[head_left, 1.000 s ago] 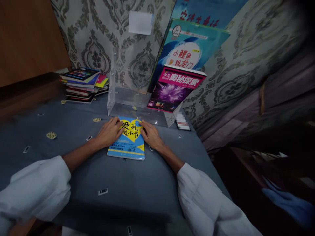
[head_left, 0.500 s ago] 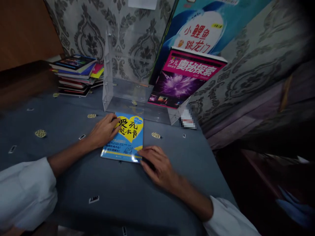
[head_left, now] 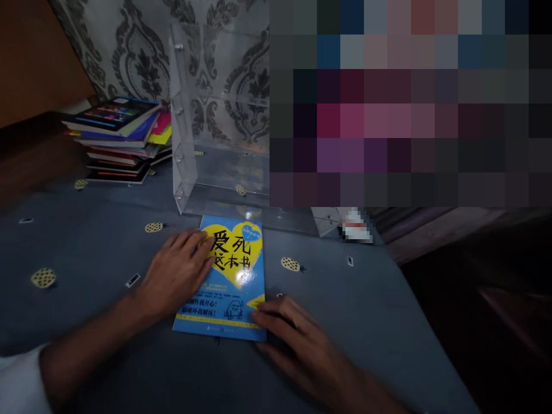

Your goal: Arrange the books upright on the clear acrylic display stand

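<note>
A blue paperback book point(head_left: 241, 282) with a yellow heart and black Chinese lettering lies flat on the cloth-covered table, its cover facing up. My left hand point(head_left: 179, 273) lies over the book's left edge, fingers stretched out onto the cover. At the lower right corner, my right hand point(head_left: 297, 336) has its fingertips on the cover's edge and its thumb lower down by the corner, pinching it; the underside of the grip is hidden. Just behind the book stands a clear acrylic book rack point(head_left: 184, 167) with tiered shelves.
A stack of books point(head_left: 114, 138) stands at the back left, beside the rack. Patterned wallpaper point(head_left: 142, 63) covers the wall behind. A small blurred white item point(head_left: 357, 225) sits by the rack's right end. The upper right is pixelated. The table's right edge slopes away.
The view has shifted closer, so the book and both hands look larger and lower. Both hands stay at the same parts of the book. The upper right, where books stood displayed, is now pixelated.
</note>
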`<state>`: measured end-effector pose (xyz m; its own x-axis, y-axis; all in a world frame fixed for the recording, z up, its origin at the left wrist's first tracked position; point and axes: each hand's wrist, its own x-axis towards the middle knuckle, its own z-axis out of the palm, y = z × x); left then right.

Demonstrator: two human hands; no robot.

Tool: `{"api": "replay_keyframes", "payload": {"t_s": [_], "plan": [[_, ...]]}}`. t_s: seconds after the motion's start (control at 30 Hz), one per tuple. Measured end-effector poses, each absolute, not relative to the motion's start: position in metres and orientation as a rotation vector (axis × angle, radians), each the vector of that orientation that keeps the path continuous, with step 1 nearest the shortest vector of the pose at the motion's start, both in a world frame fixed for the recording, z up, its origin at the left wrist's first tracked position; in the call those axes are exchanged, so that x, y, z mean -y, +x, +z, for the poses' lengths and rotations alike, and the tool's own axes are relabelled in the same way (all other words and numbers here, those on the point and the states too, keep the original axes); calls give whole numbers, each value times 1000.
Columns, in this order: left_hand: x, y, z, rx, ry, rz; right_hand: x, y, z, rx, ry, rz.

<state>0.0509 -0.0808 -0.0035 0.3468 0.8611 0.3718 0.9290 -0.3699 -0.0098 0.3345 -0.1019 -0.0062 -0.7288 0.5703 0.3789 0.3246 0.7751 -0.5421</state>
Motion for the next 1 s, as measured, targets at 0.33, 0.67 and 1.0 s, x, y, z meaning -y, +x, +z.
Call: {"api": "replay_keyframes", "payload": {"t_s": [0.33,0.67,1.0], "plan": [[59,64,-1,1387,-2727,-424,103,342,1,2488,-605,531],[60,102,-3,1275,-2991,-411,105,338,2,2307,-654,743],[137,109,-9,1076,-2986,-408,91,339,-17,1927,-958,894]]}}
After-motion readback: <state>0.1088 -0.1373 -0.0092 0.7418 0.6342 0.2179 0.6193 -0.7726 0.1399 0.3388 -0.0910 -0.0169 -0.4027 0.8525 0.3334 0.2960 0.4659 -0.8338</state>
